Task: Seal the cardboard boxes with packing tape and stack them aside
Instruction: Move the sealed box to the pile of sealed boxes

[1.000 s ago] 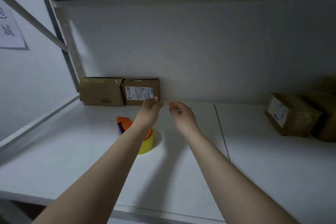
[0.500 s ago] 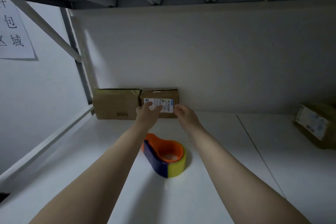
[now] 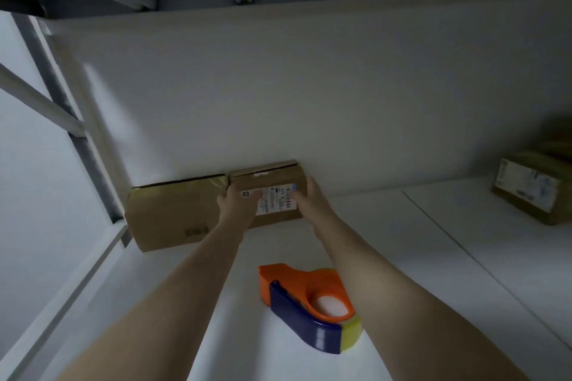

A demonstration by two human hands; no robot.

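Observation:
A small cardboard box (image 3: 272, 176) with a white shipping label stands against the back wall of the white shelf. My left hand (image 3: 236, 202) presses on its left front and my right hand (image 3: 311, 199) clasps its right side. To its left, touching it, a larger cardboard box (image 3: 173, 216) with shiny tape along its top edge rests against the wall. An orange and dark blue tape dispenser (image 3: 309, 306) with a yellowish roll lies on the shelf between my forearms.
At the far right stands another labelled cardboard box (image 3: 532, 189) with a blurred one behind it. A grey metal upright (image 3: 77, 145) and a rail bound the shelf (image 3: 402, 257) on the left. Shelf beams run overhead.
Both hands have reached forward from mid-air and now hold the labelled box on both sides. The view has moved closer to the shelf and tilted.

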